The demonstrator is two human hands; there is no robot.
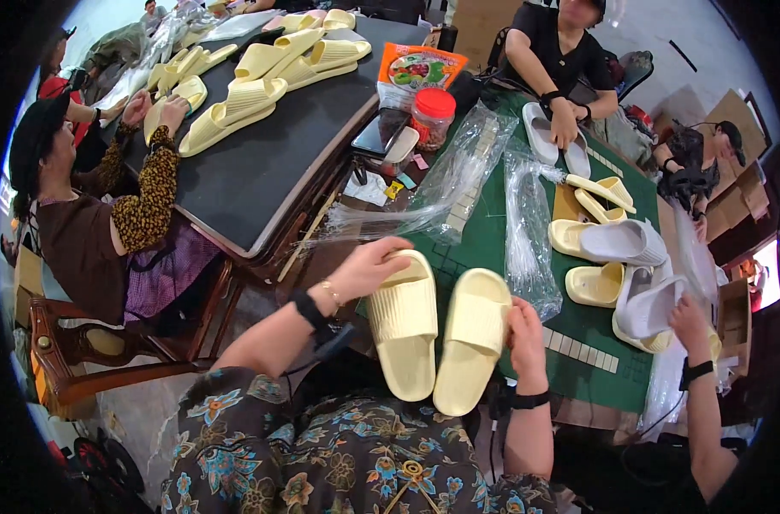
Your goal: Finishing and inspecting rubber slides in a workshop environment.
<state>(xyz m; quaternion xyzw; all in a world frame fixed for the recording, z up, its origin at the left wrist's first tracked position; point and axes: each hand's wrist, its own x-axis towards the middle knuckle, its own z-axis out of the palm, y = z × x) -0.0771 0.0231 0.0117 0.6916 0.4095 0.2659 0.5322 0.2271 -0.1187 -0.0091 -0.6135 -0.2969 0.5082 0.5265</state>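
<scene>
Our left hand [366, 272] grips the left slipper [402, 319] near its toe end, and our right hand [527, 337] is closed on the outer side of the right slipper [474, 338]. The pair is in front of our body, at the near side of the green table [591, 322], straps up and heels toward us. To handle it well, we would judge it best to hold both lightly by the edges, toes level, so any mismatch in length or strap shows at once (such soft-looking soles could dent under a hard pinch). Tilting both wrists together should let us check the sides without knocking one slipper against the other.

As for materials, from the left: the chair [116, 368] is dark, glossy carved wood, and the black table [291, 116] has a smooth flat top, with cream slippers [236, 111] across it. Our own pair is matt pale yellow, with fine ribs over the broad straps and rounded heels. Past it lie crinkled clear bags [531, 244], shiny and slack, and a round jar [433, 122] with a red lid. Farther right, smooth grey slippers [627, 241] rest among cream ones, near a co-worker's hand [689, 322]
</scene>
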